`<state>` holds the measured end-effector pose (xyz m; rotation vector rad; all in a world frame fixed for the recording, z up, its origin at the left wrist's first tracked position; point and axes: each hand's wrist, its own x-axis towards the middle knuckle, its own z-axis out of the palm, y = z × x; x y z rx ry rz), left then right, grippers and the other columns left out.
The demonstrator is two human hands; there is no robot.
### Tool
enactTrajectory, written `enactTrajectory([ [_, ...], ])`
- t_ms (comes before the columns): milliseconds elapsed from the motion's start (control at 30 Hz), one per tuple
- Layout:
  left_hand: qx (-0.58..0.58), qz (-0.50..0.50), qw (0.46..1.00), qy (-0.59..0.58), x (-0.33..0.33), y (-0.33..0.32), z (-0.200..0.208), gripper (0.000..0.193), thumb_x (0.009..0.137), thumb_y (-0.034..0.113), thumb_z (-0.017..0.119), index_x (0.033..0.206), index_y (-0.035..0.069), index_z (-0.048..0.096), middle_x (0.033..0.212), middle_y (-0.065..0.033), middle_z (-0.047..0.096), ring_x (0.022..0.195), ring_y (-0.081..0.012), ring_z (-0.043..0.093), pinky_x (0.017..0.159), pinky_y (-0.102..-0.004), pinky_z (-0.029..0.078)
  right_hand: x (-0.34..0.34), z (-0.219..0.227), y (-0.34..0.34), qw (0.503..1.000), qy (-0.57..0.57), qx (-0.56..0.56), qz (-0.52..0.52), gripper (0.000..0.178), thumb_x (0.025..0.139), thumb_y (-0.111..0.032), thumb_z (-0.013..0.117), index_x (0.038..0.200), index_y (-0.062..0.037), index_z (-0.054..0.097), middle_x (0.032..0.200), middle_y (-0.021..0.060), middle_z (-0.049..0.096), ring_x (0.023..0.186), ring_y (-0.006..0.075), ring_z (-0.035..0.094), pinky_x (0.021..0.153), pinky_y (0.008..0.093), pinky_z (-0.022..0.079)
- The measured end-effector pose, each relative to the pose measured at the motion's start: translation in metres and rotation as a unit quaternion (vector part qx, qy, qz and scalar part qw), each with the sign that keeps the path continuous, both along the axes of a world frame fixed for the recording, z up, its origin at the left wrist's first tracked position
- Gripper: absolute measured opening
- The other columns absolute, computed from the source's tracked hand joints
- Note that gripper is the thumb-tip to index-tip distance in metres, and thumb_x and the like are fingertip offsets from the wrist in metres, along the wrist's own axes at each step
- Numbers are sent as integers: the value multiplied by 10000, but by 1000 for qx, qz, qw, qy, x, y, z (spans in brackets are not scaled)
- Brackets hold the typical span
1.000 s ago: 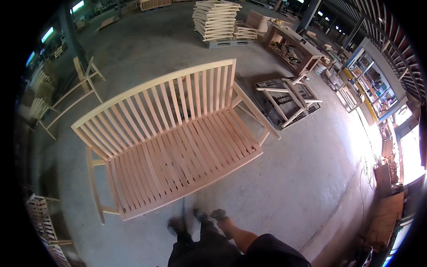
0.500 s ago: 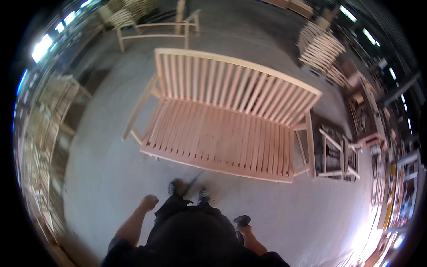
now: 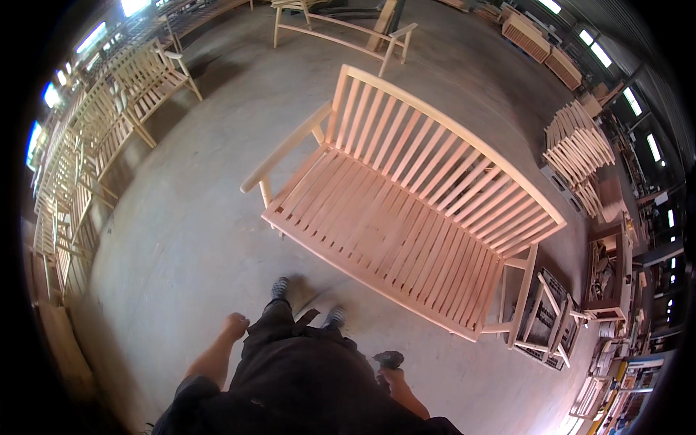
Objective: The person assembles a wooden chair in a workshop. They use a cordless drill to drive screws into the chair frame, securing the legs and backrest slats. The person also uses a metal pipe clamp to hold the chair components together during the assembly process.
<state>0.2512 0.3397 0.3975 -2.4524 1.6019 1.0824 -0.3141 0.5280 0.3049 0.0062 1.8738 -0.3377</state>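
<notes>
In front of me stands a slatted wooden bench [image 3: 377, 225] with armrests and a curved backrest of many upright slats. My right hand [image 3: 392, 377] hangs low at my side, closed round a dark cordless drill [image 3: 390, 359] whose head points away from my body. Off to my left, my left hand [image 3: 235, 326] is held with curled fingers; whatever may be inside them is hidden. Neither hand touches the bench, which is ahead of both.
A row of slatted wooden chairs [image 3: 148, 80] lines the left side. An unfinished wooden frame [image 3: 326, 38] stands at the far side. Beyond the bench's right end are a small wooden frame [image 3: 549, 319], stacked slatted parts [image 3: 578, 148] and a brown cabinet [image 3: 607, 279].
My view has turned left, so the bench appears rotated and shifted right, and more of the chair row shows. The drill stays in my right hand; my left hand remains closed.
</notes>
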Motion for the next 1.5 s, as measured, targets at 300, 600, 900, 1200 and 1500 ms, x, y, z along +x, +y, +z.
enactTrajectory([
  [300,119,162,979,-23,148,16,-54,291,797,289,687,774,0,702,752,-224,683,785,-375,697,744,-482,544,102,70,-99,995,72,-25,66,343,744,-122,772,961,121,667,818,168,729,682,263,722,620,363,582],
  [600,170,359,906,146,366,-30,-72,191,864,158,675,849,-32,683,712,-129,684,569,-208,667,475,-338,505,279,46,-199,987,139,-81,2,168,709,-39,757,822,42,662,717,127,687,577,253,676,555,367,562],
  [900,97,191,959,188,509,-268,-108,168,929,225,623,912,61,653,816,-80,715,662,-186,682,545,-334,501,465,125,-424,923,7,-336,-186,224,759,22,704,972,-2,641,803,104,674,669,253,696,637,383,590],
  [1200,-74,-6,984,164,486,-576,-13,371,856,255,661,1097,-24,701,965,-181,728,867,-249,709,814,-365,542,560,130,-673,872,-10,-485,-58,397,819,-29,735,1191,-46,599,973,33,640,854,173,666,755,339,564],
  [1500,58,126,918,371,536,-787,27,277,894,221,673,1096,35,638,914,-107,709,775,-168,681,596,-278,507,616,209,-890,856,68,-494,137,387,761,-257,830,1071,-55,719,937,130,752,879,244,735,781,388,571],
])
